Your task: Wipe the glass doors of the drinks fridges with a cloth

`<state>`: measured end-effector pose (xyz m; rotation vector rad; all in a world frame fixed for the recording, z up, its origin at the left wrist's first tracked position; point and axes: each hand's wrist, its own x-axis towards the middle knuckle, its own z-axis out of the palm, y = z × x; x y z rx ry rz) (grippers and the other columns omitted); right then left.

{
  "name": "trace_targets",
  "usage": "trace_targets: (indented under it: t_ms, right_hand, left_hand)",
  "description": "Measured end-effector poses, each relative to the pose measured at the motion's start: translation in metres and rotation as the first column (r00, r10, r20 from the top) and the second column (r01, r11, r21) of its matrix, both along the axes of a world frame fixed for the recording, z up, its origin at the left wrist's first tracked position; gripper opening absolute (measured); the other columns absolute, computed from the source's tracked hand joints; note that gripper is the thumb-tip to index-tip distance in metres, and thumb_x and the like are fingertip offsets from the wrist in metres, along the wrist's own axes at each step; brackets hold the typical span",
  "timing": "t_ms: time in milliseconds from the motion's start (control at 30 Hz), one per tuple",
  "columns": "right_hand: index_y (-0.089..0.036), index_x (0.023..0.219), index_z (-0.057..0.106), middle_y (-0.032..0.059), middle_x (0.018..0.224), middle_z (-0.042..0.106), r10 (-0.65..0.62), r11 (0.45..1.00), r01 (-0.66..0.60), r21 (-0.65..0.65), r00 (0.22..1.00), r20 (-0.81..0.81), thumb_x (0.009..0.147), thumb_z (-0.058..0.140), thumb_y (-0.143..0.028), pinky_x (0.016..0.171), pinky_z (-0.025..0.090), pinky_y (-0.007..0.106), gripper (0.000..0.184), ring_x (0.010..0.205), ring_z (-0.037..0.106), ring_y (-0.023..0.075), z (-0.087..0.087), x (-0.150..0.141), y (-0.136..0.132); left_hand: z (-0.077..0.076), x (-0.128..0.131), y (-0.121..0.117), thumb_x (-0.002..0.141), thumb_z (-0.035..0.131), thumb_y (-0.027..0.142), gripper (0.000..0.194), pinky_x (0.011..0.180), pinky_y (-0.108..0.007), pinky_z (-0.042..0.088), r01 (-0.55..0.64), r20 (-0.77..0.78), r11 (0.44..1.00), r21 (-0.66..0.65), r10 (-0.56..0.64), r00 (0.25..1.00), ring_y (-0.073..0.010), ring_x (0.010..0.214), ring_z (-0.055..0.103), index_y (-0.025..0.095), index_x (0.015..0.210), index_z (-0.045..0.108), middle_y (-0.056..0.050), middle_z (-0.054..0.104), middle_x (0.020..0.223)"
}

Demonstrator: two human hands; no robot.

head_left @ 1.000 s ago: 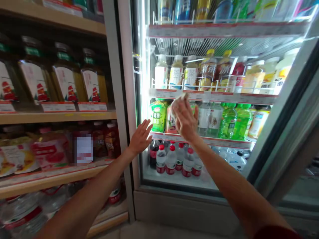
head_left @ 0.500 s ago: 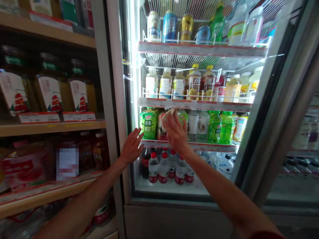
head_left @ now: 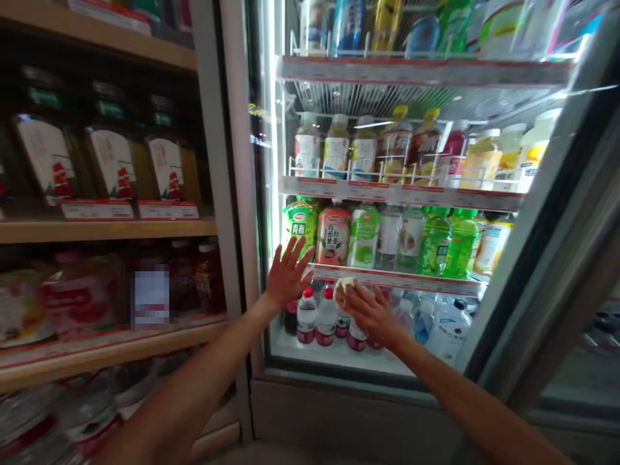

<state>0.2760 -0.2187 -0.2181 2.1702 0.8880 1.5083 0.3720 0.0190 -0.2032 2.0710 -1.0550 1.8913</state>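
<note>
My right hand [head_left: 371, 310] presses a crumpled off-white cloth [head_left: 345, 284] toward the glass door [head_left: 416, 352] of a lit drinks cooler, in front of the lowest bottles. Its fingers lie over the cloth and hide part of it. My left hand [head_left: 289, 274] is raised with fingers spread, holding nothing, in front of a green tea bottle [head_left: 299, 223]. Whether its palm touches the glass I cannot tell. Behind the glass, between the hands, stand a red tea bottle [head_left: 333, 236] and red-capped water bottles [head_left: 307, 316].
Wooden shelves [head_left: 111, 229] with large bottles [head_left: 113, 148] stand to the left, beside the cooler's metal frame [head_left: 235, 194]. Cooler shelves above hold cans [head_left: 349, 26] and bottled drinks [head_left: 397, 145]. A dark door edge [head_left: 537, 245] runs down the right.
My right hand has moved down with the cloth, from the green bottles to the red-capped ones. My left hand has shifted right and slightly up. The view has moved closer and tilted down.
</note>
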Motion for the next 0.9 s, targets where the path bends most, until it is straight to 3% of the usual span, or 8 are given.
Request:
trace_targets:
  t_ms: [67, 167, 233, 433, 500, 633, 800, 900]
  right_hand:
    - [-0.03, 0.125, 0.049, 0.0004, 0.133, 0.05, -0.001, 1.0, 0.001, -0.006, 1.0, 0.026, 0.084, 0.047, -0.018, 0.114, 0.01, 0.047, 0.043, 0.134, 0.03, 0.0179, 0.008, -0.003, -0.009]
    - [-0.025, 0.126, 0.049, 0.0071, 0.139, 0.042, -0.102, 0.934, 0.021, 0.357, 0.973, 0.21, 0.085, 0.046, -0.023, 0.111, 0.011, 0.054, 0.042, 0.134, 0.029, 0.0245, 0.05, 0.005, -0.019]
    - [-0.023, 0.125, 0.052, 0.0086, 0.14, 0.04, -0.153, 0.869, 0.008, 0.496, 0.955, 0.253, 0.084, 0.046, -0.025, 0.109, 0.015, 0.055, 0.041, 0.134, 0.029, 0.0276, 0.061, 0.009, -0.019]
    - [-0.03, 0.119, 0.055, 0.0009, 0.131, 0.053, 0.001, 0.999, -0.002, 0.032, 1.0, 0.028, 0.082, 0.048, -0.017, 0.111, 0.017, 0.049, 0.04, 0.129, 0.038, 0.0211, 0.007, 0.0, -0.012]
    - [-0.03, 0.12, 0.054, 0.0024, 0.133, 0.05, -0.018, 0.989, 0.003, 0.148, 0.995, 0.099, 0.082, 0.049, -0.019, 0.111, 0.015, 0.051, 0.04, 0.129, 0.038, 0.0224, 0.023, 0.003, -0.018]
    - [-0.023, 0.123, 0.054, 0.0087, 0.139, 0.042, -0.142, 0.854, -0.03, 0.52, 0.947, 0.287, 0.082, 0.049, -0.024, 0.108, 0.017, 0.055, 0.041, 0.133, 0.031, 0.0273, 0.055, 0.007, -0.023]
    - [-0.031, 0.121, 0.052, 0.0006, 0.132, 0.052, 0.031, 0.996, -0.034, 0.084, 0.999, 0.039, 0.083, 0.047, -0.018, 0.113, 0.014, 0.046, 0.041, 0.133, 0.033, 0.0182, 0.013, -0.007, -0.028]
    - [-0.03, 0.125, 0.049, 0.0037, 0.136, 0.046, -0.1, 0.96, 0.061, 0.274, 0.986, 0.134, 0.083, 0.048, -0.02, 0.111, 0.013, 0.052, 0.044, 0.132, 0.033, 0.0226, 0.026, -0.01, -0.076]
  left_hand:
    - [-0.001, 0.0, 0.002, 0.086, 0.046, 0.035, 0.06, 0.112, -0.046, 0.014, -0.018, -0.016, 1.0, 0.006, 0.018, 1.0, -0.0235, 0.138, 0.01, 0.021, 0.14, 0.024, -0.011, 0.029, 0.145]
    - [-0.003, -0.001, 0.003, 0.086, 0.043, 0.036, 0.057, 0.112, -0.048, 0.014, -0.025, -0.056, 1.0, 0.015, 0.025, 0.998, -0.0237, 0.139, 0.009, 0.021, 0.138, 0.027, -0.01, 0.028, 0.145]
    - [-0.002, -0.005, 0.0, 0.086, 0.042, 0.035, 0.055, 0.111, -0.049, 0.014, -0.018, -0.084, 1.0, -0.004, 0.017, 0.996, -0.0239, 0.139, 0.007, 0.021, 0.138, 0.027, -0.01, 0.026, 0.147]
    - [0.008, -0.024, -0.038, 0.088, 0.037, 0.036, 0.049, 0.113, -0.047, 0.013, 0.003, -0.088, 0.998, 0.067, 0.003, 0.996, -0.0206, 0.139, 0.007, 0.02, 0.134, 0.034, -0.008, 0.028, 0.146]
    - [0.009, -0.023, -0.049, 0.088, 0.037, 0.04, 0.052, 0.113, -0.047, 0.012, -0.005, -0.099, 0.995, 0.1, 0.015, 0.995, -0.0202, 0.139, 0.005, 0.019, 0.135, 0.033, -0.008, 0.027, 0.146]
    - [0.008, -0.018, -0.055, 0.087, 0.038, 0.041, 0.055, 0.113, -0.047, 0.01, -0.034, -0.111, 0.993, 0.109, 0.046, 0.993, -0.021, 0.139, 0.002, 0.019, 0.137, 0.03, -0.008, 0.025, 0.147]
    - [0.007, -0.018, -0.052, 0.086, 0.043, 0.039, 0.055, 0.113, -0.046, 0.011, -0.018, -0.032, 0.997, 0.076, 0.021, 0.999, -0.0211, 0.139, 0.006, 0.019, 0.136, 0.032, -0.009, 0.03, 0.145]
    - [0.009, -0.018, -0.052, 0.085, 0.046, 0.036, 0.057, 0.112, -0.045, 0.013, 0.01, 0.003, 0.998, 0.061, -0.01, 1.0, -0.0222, 0.139, 0.011, 0.019, 0.137, 0.031, -0.01, 0.031, 0.144]
